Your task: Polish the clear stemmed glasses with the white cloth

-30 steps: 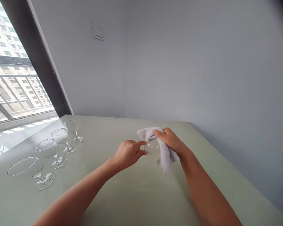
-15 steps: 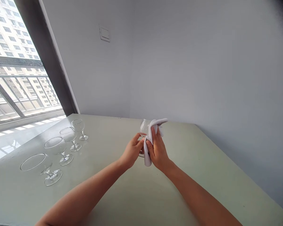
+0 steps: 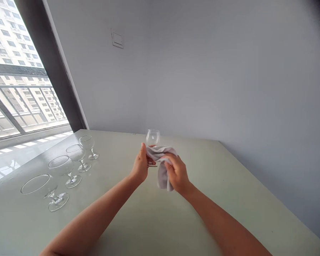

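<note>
A clear stemmed glass (image 3: 153, 136) is upright in front of me, its stem partly hidden by fingers and cloth. My left hand (image 3: 140, 165) is closed around the stem, thumb pointing up on the near side. A light grey cloth (image 3: 164, 177) lies against the glass below its bowl, and one end hangs down. My right hand (image 3: 177, 172) grips this cloth, fingers bunched in it, to the right of the glass.
Several stemmed glasses stand in a slanting row on the left of the pale green table (image 3: 202, 213); the nearest glass (image 3: 58, 202) is at the lower left. Grey walls (image 3: 216, 71) rise behind and to the right. A window (image 3: 16, 89) is at the left.
The left hand and the glass have shifted left, and the bowl is now out from behind the cloth. The cloth has come down from the bowl to the stem, with the right hand lower.
</note>
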`<state>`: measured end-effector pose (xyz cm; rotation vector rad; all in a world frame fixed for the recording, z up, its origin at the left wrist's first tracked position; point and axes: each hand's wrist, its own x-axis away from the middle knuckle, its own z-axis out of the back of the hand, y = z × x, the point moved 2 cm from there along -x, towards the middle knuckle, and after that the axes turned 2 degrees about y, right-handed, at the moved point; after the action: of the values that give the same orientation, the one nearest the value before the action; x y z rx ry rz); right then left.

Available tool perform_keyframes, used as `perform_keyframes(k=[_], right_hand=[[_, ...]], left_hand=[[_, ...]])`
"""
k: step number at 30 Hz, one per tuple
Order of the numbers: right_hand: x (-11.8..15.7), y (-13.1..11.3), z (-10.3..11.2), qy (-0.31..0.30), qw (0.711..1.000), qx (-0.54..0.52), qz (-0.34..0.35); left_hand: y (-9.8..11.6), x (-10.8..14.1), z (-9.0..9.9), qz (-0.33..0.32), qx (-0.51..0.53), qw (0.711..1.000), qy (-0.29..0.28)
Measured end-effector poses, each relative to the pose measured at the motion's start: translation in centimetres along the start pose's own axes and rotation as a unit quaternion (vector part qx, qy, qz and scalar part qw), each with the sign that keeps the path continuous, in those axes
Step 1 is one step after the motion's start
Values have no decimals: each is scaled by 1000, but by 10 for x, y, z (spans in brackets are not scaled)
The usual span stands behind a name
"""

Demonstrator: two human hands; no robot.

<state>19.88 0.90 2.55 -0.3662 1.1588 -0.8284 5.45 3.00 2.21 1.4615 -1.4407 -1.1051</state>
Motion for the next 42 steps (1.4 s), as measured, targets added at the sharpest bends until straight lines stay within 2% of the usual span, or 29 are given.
perform_keyframes(k=[1,3,5,7,10,12,16,19,22,24,25,27,29,30,31,33,35,38,40,42], right_hand=[[-1,7,1,39,992,-74,-94],[-2,17,-2,88,939,-225,-245],[-1,17,-12,75,885,-340,-309],[3,11,-24,28,863,-393,-316],[12,4,-37,-26,863,-399,-310],[15,4,-40,-45,861,-393,-319],[12,11,-36,-91,842,-413,-335],[8,14,-34,-109,822,-431,-355],[7,18,-34,-83,813,-430,-384],[8,22,-34,-58,819,-410,-397],[8,23,-33,-38,831,-391,-394],[9,24,-30,5,882,-315,-349],[10,21,-28,16,954,-185,-234],[11,19,-28,0,982,-107,-154],[13,16,-30,-26,997,-27,-70],[16,14,-33,-75,989,108,69],[17,17,-34,-99,971,173,133],[13,23,-28,-111,983,106,100],[9,25,-23,-98,995,4,24],[5,25,-19,-55,993,-86,-59]], left_hand=[[0,-2,1,4,9,1000,-2],[-2,-3,0,0,5,1000,-10],[-9,-1,-4,-11,-23,999,-21],[-17,2,-7,-28,-71,997,-12],[-26,3,-6,-74,-165,983,37],[-27,0,-4,-79,-196,977,22],[-24,-5,2,7,-116,992,-38],[-21,-6,5,61,-67,995,-32],[-20,-9,7,62,-41,997,-18],[-20,-14,9,49,-23,998,-3],[-20,-16,11,46,-17,999,8],[-18,-21,17,50,-11,998,40],[-16,-25,23,64,1,996,61],[-15,-26,25,74,14,995,64],[-14,-27,27,83,31,994,63],[-13,-25,29,105,68,991,47],[-14,-21,26,134,98,986,17],[-18,-15,17,175,146,972,-55],[-21,-12,11,186,183,962,-79],[-23,-10,7,186,215,956,-78]])
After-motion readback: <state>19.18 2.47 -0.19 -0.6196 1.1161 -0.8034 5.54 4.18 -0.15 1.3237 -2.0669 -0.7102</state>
